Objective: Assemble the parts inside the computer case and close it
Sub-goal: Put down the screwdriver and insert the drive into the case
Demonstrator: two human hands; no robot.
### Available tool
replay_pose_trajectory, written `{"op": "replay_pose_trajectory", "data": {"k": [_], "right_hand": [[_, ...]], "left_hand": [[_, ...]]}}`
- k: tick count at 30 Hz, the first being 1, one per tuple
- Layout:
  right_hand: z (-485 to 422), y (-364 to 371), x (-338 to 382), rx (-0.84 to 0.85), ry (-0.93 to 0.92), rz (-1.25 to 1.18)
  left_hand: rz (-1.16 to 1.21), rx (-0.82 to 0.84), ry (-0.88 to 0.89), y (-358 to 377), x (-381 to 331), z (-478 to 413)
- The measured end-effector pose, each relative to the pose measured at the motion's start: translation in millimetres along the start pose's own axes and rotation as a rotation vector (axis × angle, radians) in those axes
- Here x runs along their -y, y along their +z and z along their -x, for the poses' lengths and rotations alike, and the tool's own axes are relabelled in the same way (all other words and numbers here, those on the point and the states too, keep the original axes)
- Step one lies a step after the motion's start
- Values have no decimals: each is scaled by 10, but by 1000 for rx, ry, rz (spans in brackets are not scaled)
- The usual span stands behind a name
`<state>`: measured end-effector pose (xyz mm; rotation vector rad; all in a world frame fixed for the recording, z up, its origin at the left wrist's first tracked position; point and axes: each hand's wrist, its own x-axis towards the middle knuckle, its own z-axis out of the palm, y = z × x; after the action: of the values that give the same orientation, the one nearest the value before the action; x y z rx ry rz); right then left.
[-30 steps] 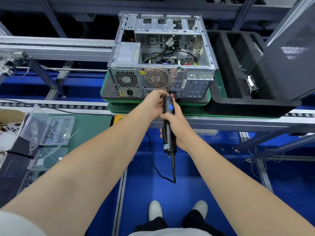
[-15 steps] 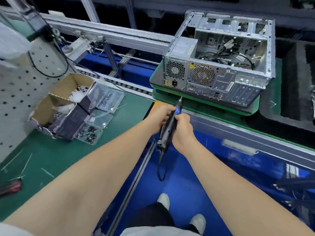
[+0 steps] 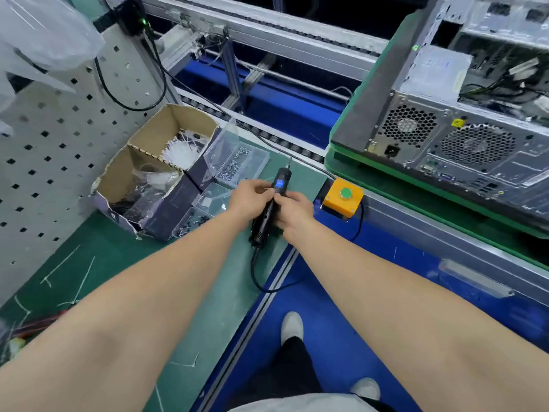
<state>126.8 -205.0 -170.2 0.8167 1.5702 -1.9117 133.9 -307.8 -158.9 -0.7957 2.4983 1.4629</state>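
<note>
Black electric screwdriver (image 3: pixel 260 228) gripped by right hand (image 3: pixel 294 214); left hand (image 3: pixel 248 197) pinches its upper end (blue display (image 3: pixel 279 183) lit).

Both arms reach forward, left hand (image 3: pixel 246 198) and right hand (image 3: pixel 293 213) gripping one screwdriver (image 3: pixel 263 226) together.

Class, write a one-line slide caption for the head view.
Left hand and right hand hold a black corded electric screwdriver above the green mat.

A cardboard box (image 3: pixel 117 176) of white cable ties (image 3: pixel 179 153) stands beside a perforated panel (image 3: pixel 44 162).
</note>
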Motion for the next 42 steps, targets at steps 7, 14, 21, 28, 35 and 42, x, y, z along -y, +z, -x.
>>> {"op": "replay_pose_trajectory", "data": {"k": [7, 14, 21, 28, 35, 42], "right_hand": [[-220, 197, 25, -195, -50, 239], [-293, 193, 92, -178, -60, 328], [-272, 129, 186, -167, -84, 324], [-48, -20, 886, -184, -407, 367], [285, -432, 1656, -191, -660, 449], [701, -1286, 2405, -375, -902, 378]], "left_hand": [[-298, 11, 85, -3, 35, -302], [-202, -40, 9, 73, -26, -353], [-267, -147, 39, 120, -103, -336], [9, -455, 259, 256, -759, -256], [189, -425, 478, 440, -1728, -228], [377, -230, 701, 973, -2876, 149]]}}
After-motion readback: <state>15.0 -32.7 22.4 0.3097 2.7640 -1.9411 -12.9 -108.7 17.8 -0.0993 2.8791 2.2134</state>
